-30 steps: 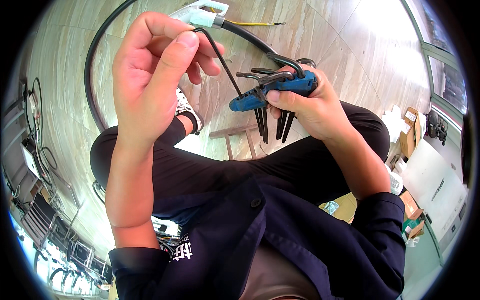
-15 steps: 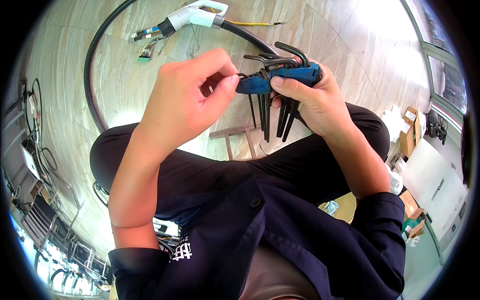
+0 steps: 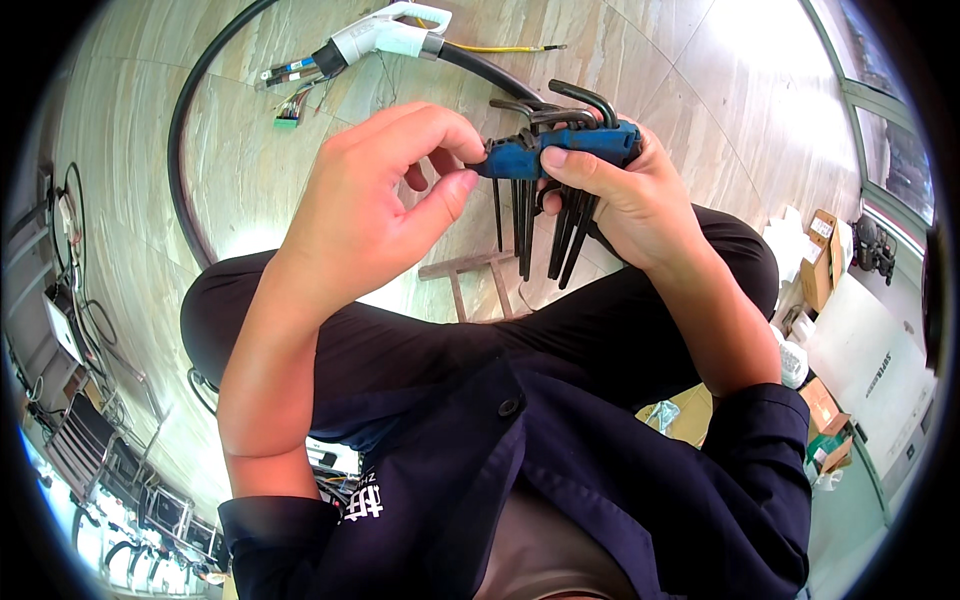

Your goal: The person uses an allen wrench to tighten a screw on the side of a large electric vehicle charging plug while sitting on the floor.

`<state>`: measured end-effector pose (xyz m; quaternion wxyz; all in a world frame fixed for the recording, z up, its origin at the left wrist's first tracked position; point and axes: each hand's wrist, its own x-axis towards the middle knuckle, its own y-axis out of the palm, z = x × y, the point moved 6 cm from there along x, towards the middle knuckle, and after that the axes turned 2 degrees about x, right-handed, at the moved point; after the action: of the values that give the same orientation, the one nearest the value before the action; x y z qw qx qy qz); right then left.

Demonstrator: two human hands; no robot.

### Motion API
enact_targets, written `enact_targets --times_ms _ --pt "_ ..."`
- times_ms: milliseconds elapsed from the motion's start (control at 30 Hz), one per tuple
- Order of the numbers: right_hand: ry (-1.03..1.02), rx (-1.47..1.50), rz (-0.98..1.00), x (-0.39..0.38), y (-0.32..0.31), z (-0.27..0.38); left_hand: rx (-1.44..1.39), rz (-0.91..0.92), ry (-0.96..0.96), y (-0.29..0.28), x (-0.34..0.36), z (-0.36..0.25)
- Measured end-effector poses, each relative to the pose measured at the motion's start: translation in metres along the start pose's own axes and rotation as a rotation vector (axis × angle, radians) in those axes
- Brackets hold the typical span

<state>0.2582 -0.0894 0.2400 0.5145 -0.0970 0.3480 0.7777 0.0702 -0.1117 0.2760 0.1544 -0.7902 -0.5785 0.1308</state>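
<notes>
A blue hex key holder (image 3: 585, 146) is gripped by my right hand (image 3: 640, 205), with the thumb across its near face. Several black hex keys (image 3: 567, 235) are in it, their long shafts hanging below and their bent short ends sticking out above. The thumb and forefinger of my left hand (image 3: 375, 190) close around the holder's narrow left end. Whether they also pinch a small key there is hidden by the fingers.
Beyond my hands a white charging plug (image 3: 385, 35) with loose wires and a thick black cable (image 3: 178, 150) lies on the tiled floor. A small wooden frame (image 3: 465, 270) is between my crossed legs. Cardboard boxes (image 3: 822, 262) stand at right, metal chairs (image 3: 85, 440) at left.
The holder has tilted slightly, and its hanging keys have swung a little left. My left thumb and forefinger have parted slightly and shifted at the holder's end.
</notes>
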Motion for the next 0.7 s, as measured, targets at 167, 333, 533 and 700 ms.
enact_targets --times_ms 167,333,533,700 --pt "-0.01 -0.062 -0.03 -0.001 -0.001 -0.001 -0.075 -0.037 -0.05 0.001 0.001 -0.005" --pt "-0.03 -0.128 -0.026 -0.002 0.001 -0.001 0.034 -0.074 -0.032 0.006 -0.003 -0.001" --pt "-0.047 -0.103 -0.032 -0.001 0.001 0.0 -0.134 -0.221 -0.177 0.012 -0.007 0.007" --pt "-0.076 -0.261 0.027 -0.003 0.006 -0.001 -0.472 -0.337 -0.081 -0.004 -0.002 0.007"
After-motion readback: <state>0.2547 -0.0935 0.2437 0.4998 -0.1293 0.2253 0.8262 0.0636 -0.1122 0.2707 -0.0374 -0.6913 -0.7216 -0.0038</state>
